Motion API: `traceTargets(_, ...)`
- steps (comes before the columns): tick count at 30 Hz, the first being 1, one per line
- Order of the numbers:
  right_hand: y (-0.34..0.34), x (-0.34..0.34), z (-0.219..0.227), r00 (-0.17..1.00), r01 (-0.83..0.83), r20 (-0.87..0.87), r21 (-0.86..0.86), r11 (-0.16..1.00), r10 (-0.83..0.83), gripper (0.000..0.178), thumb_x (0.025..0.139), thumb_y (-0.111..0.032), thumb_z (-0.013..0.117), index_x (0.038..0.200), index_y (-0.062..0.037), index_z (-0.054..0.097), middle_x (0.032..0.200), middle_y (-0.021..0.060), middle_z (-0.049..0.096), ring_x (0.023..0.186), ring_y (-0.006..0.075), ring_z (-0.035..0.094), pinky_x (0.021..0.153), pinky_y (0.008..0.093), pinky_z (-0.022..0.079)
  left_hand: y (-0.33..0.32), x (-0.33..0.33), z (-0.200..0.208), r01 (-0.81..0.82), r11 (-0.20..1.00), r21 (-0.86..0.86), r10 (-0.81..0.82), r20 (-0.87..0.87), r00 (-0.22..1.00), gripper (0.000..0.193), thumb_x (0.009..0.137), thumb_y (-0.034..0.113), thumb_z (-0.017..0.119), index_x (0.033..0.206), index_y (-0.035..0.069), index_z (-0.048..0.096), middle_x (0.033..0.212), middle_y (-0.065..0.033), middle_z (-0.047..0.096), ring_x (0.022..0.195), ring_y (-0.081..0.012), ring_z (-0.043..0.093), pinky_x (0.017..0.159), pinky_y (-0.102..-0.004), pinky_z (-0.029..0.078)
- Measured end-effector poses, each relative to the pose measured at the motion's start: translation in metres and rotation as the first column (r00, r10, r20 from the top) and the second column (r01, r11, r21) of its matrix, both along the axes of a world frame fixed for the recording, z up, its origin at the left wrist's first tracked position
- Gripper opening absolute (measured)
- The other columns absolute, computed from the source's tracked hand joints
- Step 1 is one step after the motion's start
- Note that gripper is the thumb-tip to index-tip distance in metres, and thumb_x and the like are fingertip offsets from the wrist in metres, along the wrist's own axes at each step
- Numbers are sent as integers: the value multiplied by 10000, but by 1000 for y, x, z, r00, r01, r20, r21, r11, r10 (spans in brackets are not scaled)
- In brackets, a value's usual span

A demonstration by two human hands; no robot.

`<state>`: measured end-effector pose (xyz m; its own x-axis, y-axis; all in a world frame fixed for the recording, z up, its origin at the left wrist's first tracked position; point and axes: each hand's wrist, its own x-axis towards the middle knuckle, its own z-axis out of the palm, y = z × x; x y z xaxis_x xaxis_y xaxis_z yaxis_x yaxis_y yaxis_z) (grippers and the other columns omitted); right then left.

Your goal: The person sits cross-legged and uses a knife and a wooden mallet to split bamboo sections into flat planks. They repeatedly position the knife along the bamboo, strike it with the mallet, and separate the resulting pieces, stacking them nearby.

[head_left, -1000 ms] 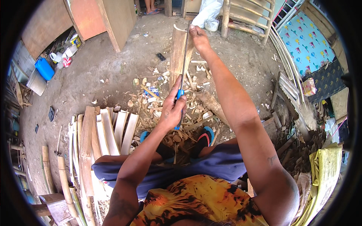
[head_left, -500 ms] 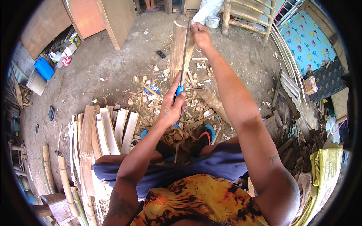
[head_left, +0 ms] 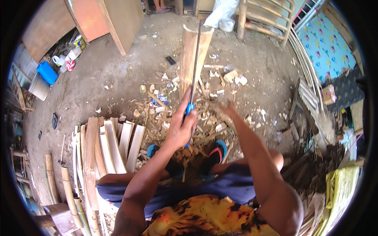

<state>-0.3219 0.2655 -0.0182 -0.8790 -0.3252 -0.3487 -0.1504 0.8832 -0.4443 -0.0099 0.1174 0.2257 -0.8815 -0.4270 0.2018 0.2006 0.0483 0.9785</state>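
Note:
My left hand point(head_left: 179, 128) is wrapped round the blue handle of a long, thin, dark-bladed tool point(head_left: 196, 55). Its blade points away from me, seen nearly edge-on, so its exact kind is unclear. Behind the blade is a wide, curved piece of split bamboo point(head_left: 189, 59), its far end rounded like a trough; my left hand hides its near end. My right hand point(head_left: 228, 109) is off the blade, to the right above the wood scraps, and its fingers are smeared by motion.
Bamboo chips and scraps point(head_left: 161, 110) litter the ground around my feet. Split bamboo slats point(head_left: 114, 145) lean in a stack at my left. A blue jug point(head_left: 47, 72) stands at far left, a bamboo rack point(head_left: 264, 25) at the back right. Another person's feet point(head_left: 160, 8) show at the far edge.
My right hand has left the far end of the blade and come down toward me on the right. The left hand still grips the handle, now slightly nearer me.

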Motion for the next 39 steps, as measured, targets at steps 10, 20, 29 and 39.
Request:
traceTargets(10,143,48,-130,990,123,9,436,891,-141,1251,596,-433,941,1584,-152,227,1545,230,396,1438,389,408,1104,578,400,-13,-15,-9,12,1000,7,-12,12,1000,653,1053,144,462,1649,125,196,850,5,493,653,-71,465,599,-246,440)
traceTargets(20,72,17,108,994,-48,-105,-541,840,-11,836,864,-368,763,1443,88,369,1122,233,683,933,352,708,769,427,626,11,-15,4,34,982,184,-24,-61,998,640,1078,242,497,1647,169,211,827,2,511,615,-78,500,540,-256,460)
traceTargets(29,26,77,503,402,-712,-887,-460,531,-229,961,800,-338,807,1571,-96,287,1403,245,566,1212,349,629,999,417,529,17,-6,39,30,968,251,-26,-21,999,626,1075,215,493,1643,196,230,876,-2,534,591,-75,493,519,-254,460)
traceTargets(39,-1,126,383,731,-447,-586,-25,894,349,1002,804,-237,813,1610,-264,217,1185,263,690,1030,419,711,965,476,583,-13,19,24,-19,993,113,-15,289,957,614,1083,270,479,1639,192,231,949,-95,615,619,-113,547,566,-276,511)
